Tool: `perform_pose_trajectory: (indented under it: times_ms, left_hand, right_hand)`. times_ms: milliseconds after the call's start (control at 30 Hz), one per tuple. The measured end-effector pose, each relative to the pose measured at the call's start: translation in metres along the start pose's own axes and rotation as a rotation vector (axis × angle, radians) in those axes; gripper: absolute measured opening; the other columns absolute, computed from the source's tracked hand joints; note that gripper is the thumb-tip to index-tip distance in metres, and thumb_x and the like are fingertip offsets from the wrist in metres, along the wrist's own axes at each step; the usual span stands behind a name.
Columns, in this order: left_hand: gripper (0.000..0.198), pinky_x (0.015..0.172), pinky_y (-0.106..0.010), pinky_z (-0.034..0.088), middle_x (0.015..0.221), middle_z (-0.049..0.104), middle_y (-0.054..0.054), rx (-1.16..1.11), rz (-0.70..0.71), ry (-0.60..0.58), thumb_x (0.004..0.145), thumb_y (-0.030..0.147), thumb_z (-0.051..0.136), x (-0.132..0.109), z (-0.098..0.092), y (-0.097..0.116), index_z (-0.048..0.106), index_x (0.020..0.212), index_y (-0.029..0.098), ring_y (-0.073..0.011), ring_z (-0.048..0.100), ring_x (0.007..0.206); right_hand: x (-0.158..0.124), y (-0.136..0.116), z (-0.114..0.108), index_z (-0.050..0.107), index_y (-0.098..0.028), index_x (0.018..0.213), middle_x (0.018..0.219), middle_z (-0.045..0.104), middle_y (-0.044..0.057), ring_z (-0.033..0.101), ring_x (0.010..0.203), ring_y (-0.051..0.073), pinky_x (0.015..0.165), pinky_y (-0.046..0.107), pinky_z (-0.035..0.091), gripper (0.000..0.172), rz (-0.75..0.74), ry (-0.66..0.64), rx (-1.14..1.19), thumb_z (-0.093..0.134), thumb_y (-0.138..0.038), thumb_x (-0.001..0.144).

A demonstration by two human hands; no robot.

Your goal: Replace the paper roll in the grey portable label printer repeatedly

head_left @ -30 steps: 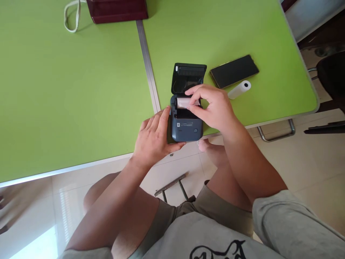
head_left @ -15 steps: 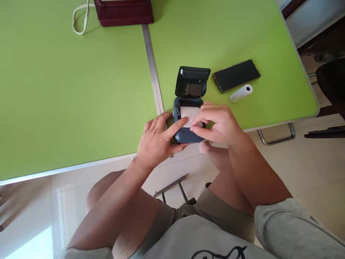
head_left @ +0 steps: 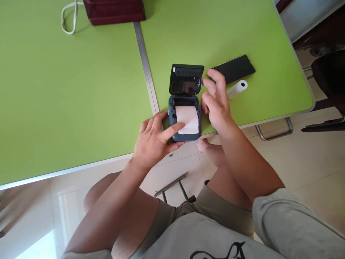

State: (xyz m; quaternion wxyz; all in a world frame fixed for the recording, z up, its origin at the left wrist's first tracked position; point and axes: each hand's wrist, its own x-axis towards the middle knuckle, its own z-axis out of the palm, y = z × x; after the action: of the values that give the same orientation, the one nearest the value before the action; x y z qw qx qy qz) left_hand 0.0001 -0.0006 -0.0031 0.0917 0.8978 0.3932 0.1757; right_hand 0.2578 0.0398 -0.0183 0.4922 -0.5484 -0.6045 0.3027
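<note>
A small dark blue thermal printer (head_left: 185,136) sits at the table's front edge with its black lid (head_left: 185,80) flipped up. White paper (head_left: 188,115) lies in the compartment, its loose end reaching over the front lip. My left hand (head_left: 155,138) grips the printer from the left, index fingertip pressed on the paper and thumb along the front edge. Beside the printer's right side, my right hand (head_left: 217,99) has its fingers bent and apart, holding nothing. Its fingertips are near the lid's right edge; whether they touch it I cannot tell.
Behind my right hand lies a black phone (head_left: 237,68), partly covered by the fingers. A white paper roll (head_left: 237,88) is just in front of the phone. At the back of the green table (head_left: 81,90) stands a dark red box (head_left: 115,12) beside a white cord (head_left: 63,21).
My right hand has let go of the paper and moved up and right toward the lid. The paper's end now lies over the front lip. My left hand stays on the printer.
</note>
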Motion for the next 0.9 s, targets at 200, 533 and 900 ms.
perform_pose_trajectory:
  times_ms: [200,533,900]
  left_hand:
    - [0.050,0.103,-0.052,0.049,0.148,0.057,-0.022,-0.008,0.017,0.013,0.100,0.065,0.058,0.000,0.001,0.000,0.060,0.142,0.037,-0.0366,0.056,0.141]
    - [0.064,0.106,-0.050,0.048,0.151,0.058,-0.020,-0.022,-0.012,-0.015,0.098,0.062,0.064,0.002,-0.001,0.000,0.052,0.153,0.034,-0.0356,0.057,0.141]
    - [0.086,0.107,-0.050,0.051,0.147,0.063,-0.015,-0.045,-0.113,-0.020,0.080,0.055,0.080,0.006,-0.004,0.006,0.048,0.156,0.030,-0.0375,0.063,0.134]
  right_hand:
    - [0.004,0.010,0.001,0.047,-0.036,0.134,0.122,0.067,0.006,0.046,0.048,0.010,0.039,0.031,0.036,0.058,0.005,0.075,0.009,0.029,-0.079,0.098]
    - [-0.002,-0.015,0.004,0.061,-0.030,0.120,0.122,0.066,0.005,0.066,0.087,0.018,0.064,0.031,0.057,0.055,-0.084,-0.159,0.000,0.066,-0.074,0.087]
    - [0.000,-0.026,-0.004,0.062,-0.026,0.124,0.125,0.070,0.007,0.068,0.108,0.023,0.090,0.039,0.060,0.044,-0.091,-0.302,-0.084,0.068,-0.054,0.091]
